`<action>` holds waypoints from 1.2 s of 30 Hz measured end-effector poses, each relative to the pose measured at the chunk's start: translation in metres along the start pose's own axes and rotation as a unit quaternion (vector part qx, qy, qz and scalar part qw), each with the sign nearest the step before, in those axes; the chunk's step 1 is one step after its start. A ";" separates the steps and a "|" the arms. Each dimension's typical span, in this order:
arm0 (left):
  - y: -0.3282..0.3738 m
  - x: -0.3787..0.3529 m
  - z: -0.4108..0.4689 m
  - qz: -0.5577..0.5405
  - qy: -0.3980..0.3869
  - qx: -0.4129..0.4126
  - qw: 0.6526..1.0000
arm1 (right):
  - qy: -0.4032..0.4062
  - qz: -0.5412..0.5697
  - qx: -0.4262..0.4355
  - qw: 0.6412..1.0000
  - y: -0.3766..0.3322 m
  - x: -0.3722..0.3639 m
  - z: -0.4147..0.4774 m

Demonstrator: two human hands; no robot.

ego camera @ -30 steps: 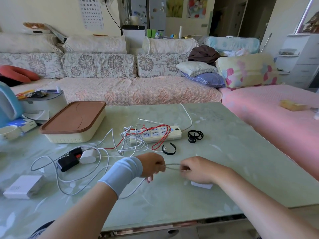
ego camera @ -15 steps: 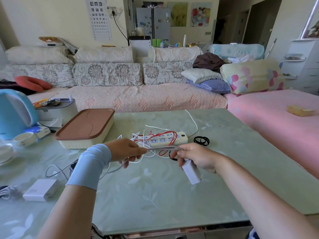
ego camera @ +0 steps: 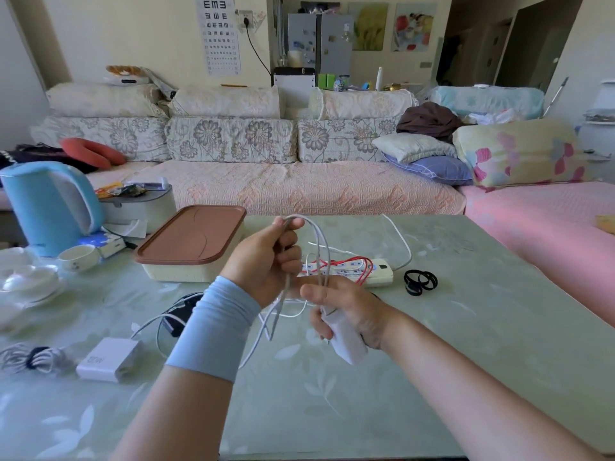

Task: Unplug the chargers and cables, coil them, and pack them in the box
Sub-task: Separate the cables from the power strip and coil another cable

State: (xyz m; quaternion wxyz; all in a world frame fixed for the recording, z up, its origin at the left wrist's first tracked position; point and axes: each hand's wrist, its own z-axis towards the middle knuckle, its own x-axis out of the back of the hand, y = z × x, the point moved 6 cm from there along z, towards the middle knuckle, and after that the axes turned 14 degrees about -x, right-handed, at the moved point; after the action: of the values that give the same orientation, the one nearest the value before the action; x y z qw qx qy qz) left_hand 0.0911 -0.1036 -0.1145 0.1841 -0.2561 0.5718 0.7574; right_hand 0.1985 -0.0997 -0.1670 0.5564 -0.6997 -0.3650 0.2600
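Left hand [ego camera: 266, 261] raised, grip curled tight; right hand [ego camera: 346, 311] lower, seemingly clenched too.

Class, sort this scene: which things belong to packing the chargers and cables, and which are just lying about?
Job: white cable in the left hand; white charger in the right hand; power strip; lidded box; black bands; coiled cable bundle.
Lying about: blue kettle; cup; eye chart; neck pillow.

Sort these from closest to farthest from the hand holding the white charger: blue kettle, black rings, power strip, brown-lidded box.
1. Power strip, just behind the right hand that grips the white charger.
2. Black rings, a little to the right.
3. Brown-lidded box, off to the left.
4. Blue kettle, far left.
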 end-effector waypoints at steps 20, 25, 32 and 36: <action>-0.035 0.019 -0.018 0.362 -0.147 0.105 0.915 | 0.193 0.101 -0.024 0.976 -0.006 0.061 0.003; 0.003 0.006 -0.009 0.114 -0.075 -0.035 0.990 | 0.099 0.050 0.021 0.994 -0.016 0.032 -0.001; -0.002 -0.005 -0.008 0.110 -0.051 -0.096 0.988 | 0.117 -0.015 0.083 0.990 -0.020 -0.001 0.013; 0.014 0.016 -0.002 0.350 0.005 -0.175 0.920 | 0.127 -0.002 0.003 0.992 -0.009 0.011 0.016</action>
State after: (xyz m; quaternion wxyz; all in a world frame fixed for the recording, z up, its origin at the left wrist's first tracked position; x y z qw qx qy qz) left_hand 0.0706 -0.1094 -0.1136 -0.1430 -0.0714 0.4845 0.8601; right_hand 0.1909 -0.0803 -0.1614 0.6010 -0.7248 -0.2915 0.1690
